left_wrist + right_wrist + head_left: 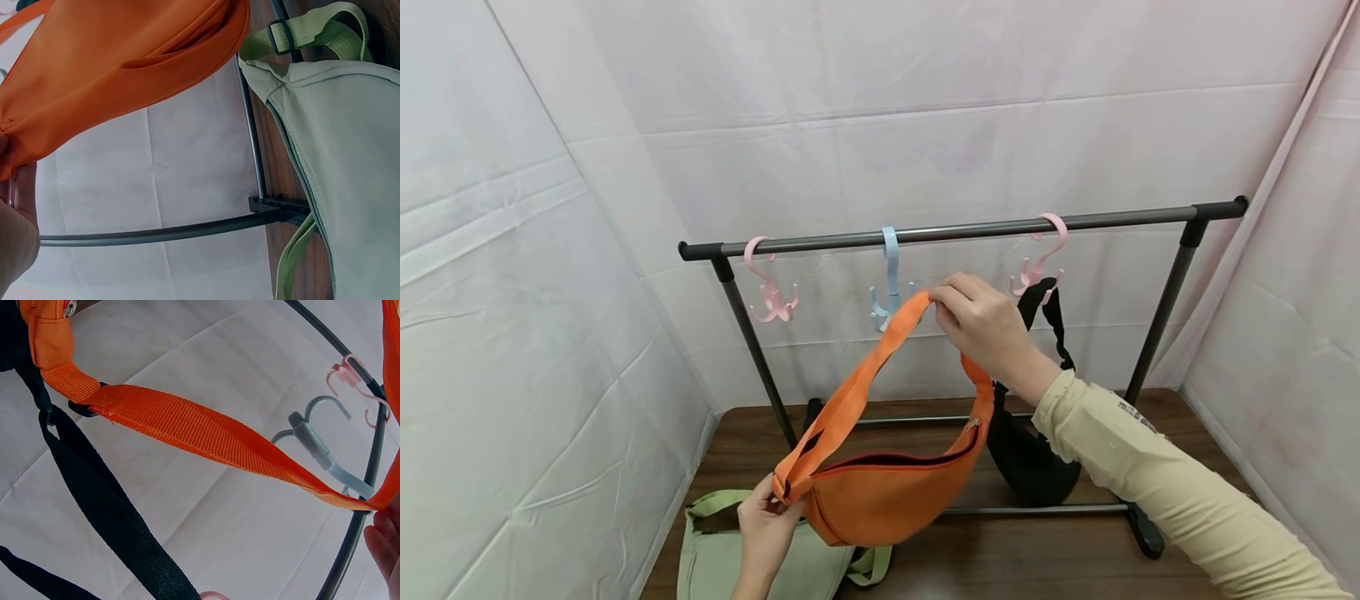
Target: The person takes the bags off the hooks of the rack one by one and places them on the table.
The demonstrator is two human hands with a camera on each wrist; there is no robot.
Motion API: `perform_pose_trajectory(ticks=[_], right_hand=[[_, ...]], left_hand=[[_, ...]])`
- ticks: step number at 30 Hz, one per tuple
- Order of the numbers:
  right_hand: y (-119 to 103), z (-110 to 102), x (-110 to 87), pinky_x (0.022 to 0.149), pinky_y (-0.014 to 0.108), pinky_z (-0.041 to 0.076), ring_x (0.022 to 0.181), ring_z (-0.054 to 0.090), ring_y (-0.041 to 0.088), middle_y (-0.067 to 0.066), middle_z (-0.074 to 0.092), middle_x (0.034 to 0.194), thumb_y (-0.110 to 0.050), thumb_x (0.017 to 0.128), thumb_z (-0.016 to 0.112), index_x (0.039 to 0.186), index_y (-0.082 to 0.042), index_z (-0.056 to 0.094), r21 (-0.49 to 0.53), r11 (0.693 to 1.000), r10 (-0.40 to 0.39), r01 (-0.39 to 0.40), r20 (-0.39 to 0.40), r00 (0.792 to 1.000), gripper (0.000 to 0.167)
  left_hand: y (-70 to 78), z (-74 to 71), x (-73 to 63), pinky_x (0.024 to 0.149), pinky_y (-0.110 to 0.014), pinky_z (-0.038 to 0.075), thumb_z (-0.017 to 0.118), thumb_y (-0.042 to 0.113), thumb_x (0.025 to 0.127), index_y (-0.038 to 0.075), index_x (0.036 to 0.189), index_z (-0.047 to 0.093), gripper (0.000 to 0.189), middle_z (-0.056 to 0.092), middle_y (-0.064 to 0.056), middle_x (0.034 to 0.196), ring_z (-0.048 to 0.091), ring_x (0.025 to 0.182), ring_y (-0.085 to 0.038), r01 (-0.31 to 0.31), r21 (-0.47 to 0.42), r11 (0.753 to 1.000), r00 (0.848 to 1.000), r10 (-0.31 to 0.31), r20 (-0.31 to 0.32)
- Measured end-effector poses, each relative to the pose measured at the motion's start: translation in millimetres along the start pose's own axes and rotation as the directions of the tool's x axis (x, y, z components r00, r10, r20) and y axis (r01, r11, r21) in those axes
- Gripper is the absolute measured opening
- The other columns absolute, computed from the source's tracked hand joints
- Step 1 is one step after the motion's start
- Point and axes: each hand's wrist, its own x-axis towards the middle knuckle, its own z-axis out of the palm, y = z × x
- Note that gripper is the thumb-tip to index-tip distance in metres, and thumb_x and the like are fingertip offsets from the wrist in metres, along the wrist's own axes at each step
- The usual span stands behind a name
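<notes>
An orange crossbody bag (895, 500) hangs in the air before the rack, its zip top partly open. My right hand (988, 325) pinches the top of its orange strap (187, 425), close to the blue hook (891, 275) on the bar. At the bag's left end, my left hand (765, 525) grips the corner where the strap joins. In the left wrist view that hand (15, 219) shows only in part, thumb and fingers at the orange fabric. Behind my right forearm a black bag (1030, 462) hangs by its strap from the right pink hook (1045, 258).
A pale green bag (805, 567) lies on the wooden table (985, 558) at front left, below the orange one. The dark metal rack (1120, 219) spans the back, with another pink hook (770, 287) at its left end. White cloth walls (535, 333) enclose the sides.
</notes>
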Motion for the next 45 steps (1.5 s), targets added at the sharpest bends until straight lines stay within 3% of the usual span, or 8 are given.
perform_pose_trajectory(ticks=[8,17,23,27,35,39,45], right_hand=[[2.9,9.1,-6.4,0.063,0.031,0.051,0.07,0.056,0.023,0.01,0.059,0.078,0.007,0.077,0.059,0.084,0.003,0.065,0.006,1.0,0.028,-0.028,0.019,0.999,0.01],[4.9,24.4,-15.7,0.06,0.03,0.05,0.067,0.056,0.021,0.008,0.06,0.078,0.006,0.075,0.063,0.083,0.0,0.066,-0.017,0.998,0.061,-0.06,0.036,0.998,0.01],[1.9,37.1,-26.1,0.06,0.029,0.051,0.068,0.057,0.02,0.008,0.06,0.078,0.003,0.077,0.063,0.082,-0.001,0.066,-0.03,0.997,0.067,-0.065,0.081,0.994,0.007],[-0.5,46.4,-33.4,0.06,0.028,0.051,0.069,0.058,0.02,0.006,0.06,0.077,-0.001,0.078,0.064,0.082,-0.003,0.067,-0.046,0.998,0.051,-0.047,0.095,0.994,0.005],[-4.3,59.7,-48.4,0.059,0.028,0.051,0.07,0.058,0.018,0.005,0.06,0.077,-0.005,0.08,0.065,0.082,-0.006,0.067,-0.036,0.995,0.095,-0.09,0.177,0.98,0.003],[-3.3,65.0,-60.2,0.057,0.027,0.051,0.07,0.058,0.017,0.003,0.06,0.077,-0.007,0.078,0.069,0.082,-0.008,0.067,-0.041,0.992,0.127,-0.121,0.218,0.968,0.005],[-1.9,63.5,-75.9,0.06,0.028,0.05,0.072,0.057,0.017,0.003,0.06,0.079,-0.004,0.076,0.068,0.084,-0.007,0.067,-0.023,0.988,0.155,-0.155,0.259,0.953,0.008]], left_hand=[[10.6,0.1,-1.1,0.043,-0.018,0.041,0.064,-0.022,0.065,-0.01,0.088,0.063,0.026,0.058,0.022,0.076,0.048,0.049,0.001,-0.103,-0.006,0.995,0.994,0.103,-0.023],[-10.8,-0.7,3.3,0.038,-0.021,0.032,0.065,-0.023,0.063,-0.005,0.084,0.063,0.028,0.056,0.014,0.066,0.033,0.042,-0.001,-0.195,-0.004,0.981,0.98,0.195,-0.038],[16.1,-2.6,2.0,0.048,-0.016,0.042,0.065,-0.021,0.064,-0.007,0.081,0.062,0.023,0.061,-0.002,0.067,0.047,0.052,0.001,-0.184,0.032,0.982,0.982,0.185,-0.033],[30.2,-1.9,2.4,0.047,-0.016,0.041,0.067,-0.019,0.065,-0.002,0.075,0.06,0.021,0.058,-0.006,0.062,0.046,0.051,0.0,-0.205,0.085,0.975,0.978,0.208,-0.032],[37.7,3.3,5.4,0.05,-0.015,0.044,0.065,-0.021,0.062,-0.003,0.078,0.063,0.025,0.061,-0.012,0.066,0.051,0.056,0.001,-0.289,0.101,0.952,0.956,0.292,-0.019],[40.2,5.9,5.7,0.055,-0.014,0.046,0.067,-0.02,0.062,-0.003,0.079,0.064,0.025,0.063,-0.012,0.069,0.054,0.062,0.002,-0.286,0.096,0.953,0.958,0.288,-0.01],[36.5,9.6,4.7,0.054,-0.014,0.047,0.066,-0.022,0.064,-0.004,0.08,0.064,0.024,0.063,0.005,0.074,0.056,0.063,0.003,-0.267,0.008,0.964,0.964,0.267,0.01]])
